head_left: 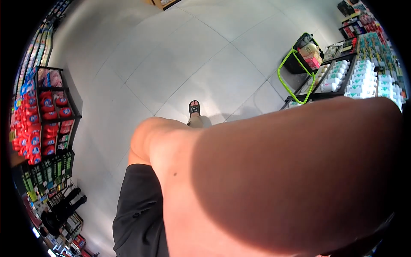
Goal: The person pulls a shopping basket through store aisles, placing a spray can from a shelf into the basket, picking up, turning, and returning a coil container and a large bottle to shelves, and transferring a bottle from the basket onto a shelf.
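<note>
A bare, bent arm (257,171) fills the lower middle and right of the head view, very close to the camera. Its hand lies outside the picture, so what it may hold is hidden. Neither my left hand nor my right hand shows. Past the arm, a foot in a black sandal (194,108) stands on the floor, and black cloth (139,210) shows at the lower left.
Grey floor tiles (180,55) spread ahead. A black shopping basket (295,64) with a bright green handle holds several packages, beside a right-hand shelf of white bottles (361,79). Red bottles (32,128) fill the left shelf. Another person in dark clothes (62,212) is at lower left.
</note>
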`<state>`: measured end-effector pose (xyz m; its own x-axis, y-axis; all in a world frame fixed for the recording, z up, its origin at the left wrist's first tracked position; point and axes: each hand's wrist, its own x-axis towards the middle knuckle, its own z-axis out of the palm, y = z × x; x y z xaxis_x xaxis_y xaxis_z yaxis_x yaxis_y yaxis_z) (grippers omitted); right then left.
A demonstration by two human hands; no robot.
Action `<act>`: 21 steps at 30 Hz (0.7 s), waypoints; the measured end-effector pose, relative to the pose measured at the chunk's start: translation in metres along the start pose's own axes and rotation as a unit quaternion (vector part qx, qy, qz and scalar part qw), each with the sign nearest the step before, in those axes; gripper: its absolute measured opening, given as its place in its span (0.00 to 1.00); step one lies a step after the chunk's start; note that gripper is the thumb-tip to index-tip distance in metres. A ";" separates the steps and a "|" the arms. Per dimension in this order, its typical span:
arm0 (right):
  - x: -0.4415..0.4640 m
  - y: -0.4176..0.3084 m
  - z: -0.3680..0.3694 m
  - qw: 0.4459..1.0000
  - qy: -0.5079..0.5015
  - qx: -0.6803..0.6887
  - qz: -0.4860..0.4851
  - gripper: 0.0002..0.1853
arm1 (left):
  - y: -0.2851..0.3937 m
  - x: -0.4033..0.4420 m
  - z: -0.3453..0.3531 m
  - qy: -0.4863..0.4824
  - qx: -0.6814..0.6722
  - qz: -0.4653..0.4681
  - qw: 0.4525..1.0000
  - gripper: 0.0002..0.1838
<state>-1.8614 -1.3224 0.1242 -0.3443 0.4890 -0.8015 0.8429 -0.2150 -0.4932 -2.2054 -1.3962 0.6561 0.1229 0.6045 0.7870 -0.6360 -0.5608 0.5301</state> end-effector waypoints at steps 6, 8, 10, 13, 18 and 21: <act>-0.006 -0.048 0.032 0.999 0.028 -0.015 0.025 0.14 | 0.051 0.004 -0.067 -0.010 -0.053 0.006 0.999 0.30; -0.002 -0.069 0.041 0.999 0.038 -0.013 0.022 0.14 | 0.064 0.004 -0.084 -0.015 -0.073 0.011 0.997 0.30; 0.000 -0.092 0.048 0.999 0.049 -0.013 0.013 0.14 | 0.074 0.008 -0.101 -0.013 -0.096 0.015 0.995 0.30; 0.000 -0.119 0.058 0.998 0.067 -0.014 -0.005 0.14 | 0.080 0.011 -0.125 0.006 -0.130 0.016 0.991 0.30; 0.001 -0.147 0.062 0.993 0.108 -0.018 -0.031 0.14 | 0.057 0.026 -0.152 0.095 -0.174 -0.014 0.980 0.30; 0.008 -0.149 0.065 0.989 0.130 -0.049 -0.047 0.14 | 0.025 0.040 -0.153 0.128 -0.236 -0.014 0.963 0.30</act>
<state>-2.0163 -1.3416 0.1690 -0.3168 0.7061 -0.6333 0.8521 -0.0813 -0.5170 -2.3330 -1.3000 0.6525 -0.0084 0.7689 0.6393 -0.9185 -0.2587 0.2990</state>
